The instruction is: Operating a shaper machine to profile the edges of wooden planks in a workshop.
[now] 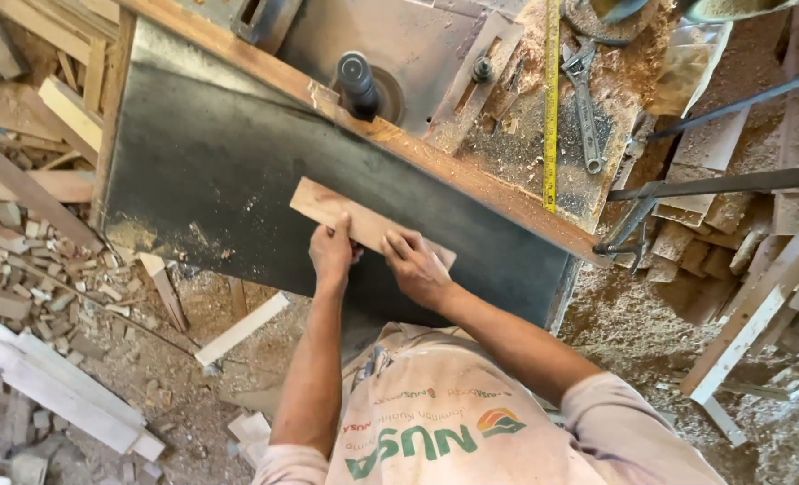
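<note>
Nearest the camera, the person's two bare arms reach forward over a pale printed shirt, and both hands press down on a short wooden board (364,220) that lies flat on the dark metal bench (202,162). The left hand (331,253) has its grip curled over the board's near edge, fingers closed around it; the right hand (416,268) lies flatter, fingers spread on the top face, more a pressing hold than a closed grip, which seems meant to keep the board flat and steady. The board lies at a slant, roughly parallel to the long wooden fence (471,180) beyond it, but apart from it. Past the fence a black knob (356,79) stands up, and farther still a yellow tape measure (551,108) and a wrench (584,108) lie in sawdust
</note>
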